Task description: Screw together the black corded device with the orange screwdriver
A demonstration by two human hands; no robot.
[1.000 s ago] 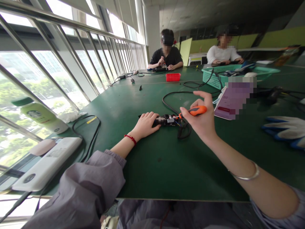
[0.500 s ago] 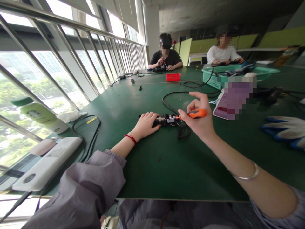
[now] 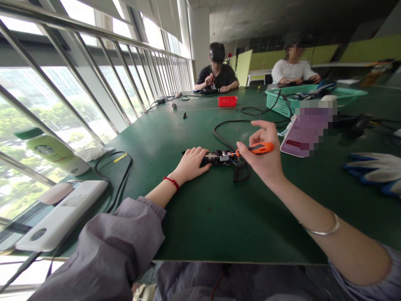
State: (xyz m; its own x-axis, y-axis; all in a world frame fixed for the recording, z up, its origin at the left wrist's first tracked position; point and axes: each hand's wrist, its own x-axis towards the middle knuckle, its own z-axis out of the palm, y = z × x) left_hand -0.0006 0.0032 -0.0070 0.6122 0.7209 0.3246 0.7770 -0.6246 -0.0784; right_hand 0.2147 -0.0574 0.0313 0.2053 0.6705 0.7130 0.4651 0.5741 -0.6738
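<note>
**Screwdriver tip on the small device, both your hands at it**

Take the small wired device [image 3: 219,158] as the centre of the dial, with 12 pointing away from you. It lies flat on the green table [image 3: 219,217], a little way in front of you, its length running from 9 to 3.

Your left hand [image 3: 191,164] comes in from 8, palm down. Its fingers are curled over the 9 o'clock end of the device and press it to the table.

Your right hand [image 3: 265,161] sits at 3 and pinches the orange-handled screwdriver [image 3: 258,147] between the thumb and the middle fingers. The index finger is lifted and hooked above the handle. The shaft points toward 9 and its tip meets the device's right end. You cannot tell exactly which part it touches.

A black cable [image 3: 225,127] loops off toward 12 and coils up again just beside your right wrist.

- At 2, near your right hand, lies a purple booklet [image 3: 308,131].
- Past the booklet stands a teal basket [image 3: 280,104].
- At 12, well apart, sits a red tray [image 3: 227,101].
- Beyond the tray, two other people [image 3: 217,75] sit at the far end.
- Blue and white gloves [image 3: 376,172] lie at 3, toward the table edge.
- At 8 lies a white power bank [image 3: 59,217].
- At 9 is a green-capped bottle [image 3: 53,150], by the window.
</note>
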